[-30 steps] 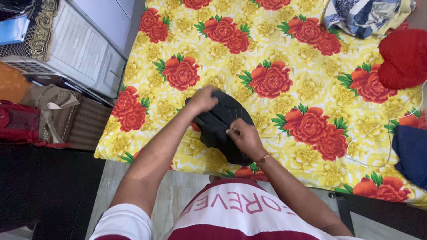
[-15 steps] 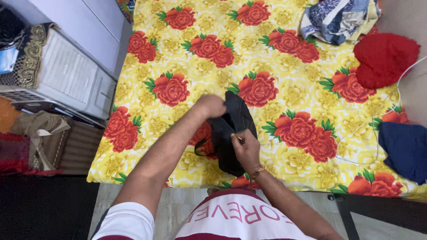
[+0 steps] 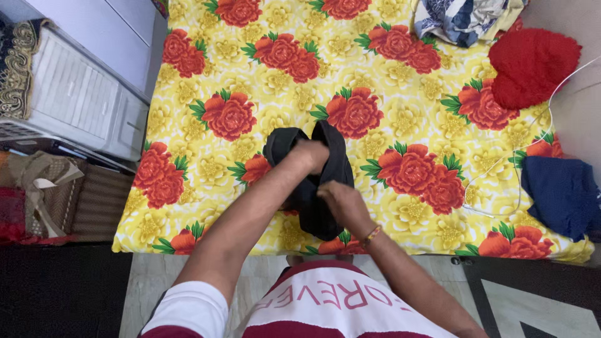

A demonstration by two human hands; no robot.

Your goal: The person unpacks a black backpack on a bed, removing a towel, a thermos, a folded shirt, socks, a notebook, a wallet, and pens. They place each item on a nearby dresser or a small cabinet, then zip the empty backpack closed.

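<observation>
A small black garment [image 3: 328, 163] is bunched up on a bed covered by a yellow sheet with red flowers [image 3: 263, 94]. My left hand [image 3: 308, 155] is closed on the upper part of the garment, fingers tucked into the cloth. My right hand [image 3: 335, 200] grips the lower part, just below the left hand; a bracelet sits on that wrist. Both forearms reach forward from the bed's near edge.
A red woolly item [image 3: 532, 66] and a patterned blue and white cloth [image 3: 466, 19] lie at the far right. A dark blue cloth [image 3: 563, 194] rests at the right edge beside a thin white cable [image 3: 519, 169]. A white appliance [image 3: 75, 106] and a bag [image 3: 44, 188] stand left of the bed.
My hands have drawn closer together on the black garment, which is now more bunched and folded lengthwise. The camera view has shifted down and left.
</observation>
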